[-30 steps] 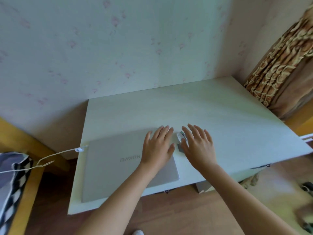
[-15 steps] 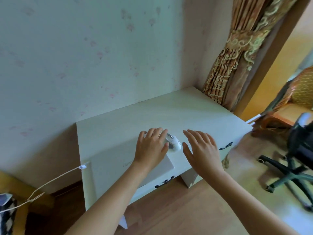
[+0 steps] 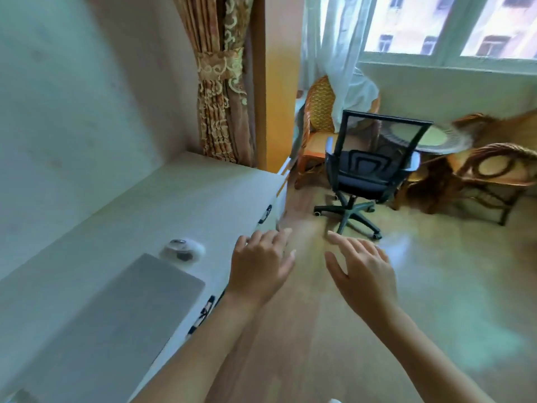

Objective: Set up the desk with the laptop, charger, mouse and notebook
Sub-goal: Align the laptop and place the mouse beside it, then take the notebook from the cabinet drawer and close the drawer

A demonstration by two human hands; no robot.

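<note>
A closed grey laptop point(image 3: 116, 309) lies flat on the white desk point(image 3: 180, 199) at the lower left. Just beyond its far corner sits a white mouse point(image 3: 183, 251), blurred by camera motion. My left hand point(image 3: 261, 266) hovers past the desk's front edge with fingers spread, holding nothing. To its right, over the wooden floor, my right hand point(image 3: 363, 271) is also spread and holds nothing. Neither hand touches the laptop or the mouse. No charger or notebook shows in this view.
A black mesh office chair point(image 3: 366, 170) stands on the floor ahead. Wicker chairs point(image 3: 491, 167) and a round wicker table point(image 3: 430, 138) sit under the window. A tied patterned curtain point(image 3: 220, 91) hangs at the desk's far end.
The view has swung right, away from the desk toward the window and chair. Both hands have left the laptop and mouse and now hover over the floor.
</note>
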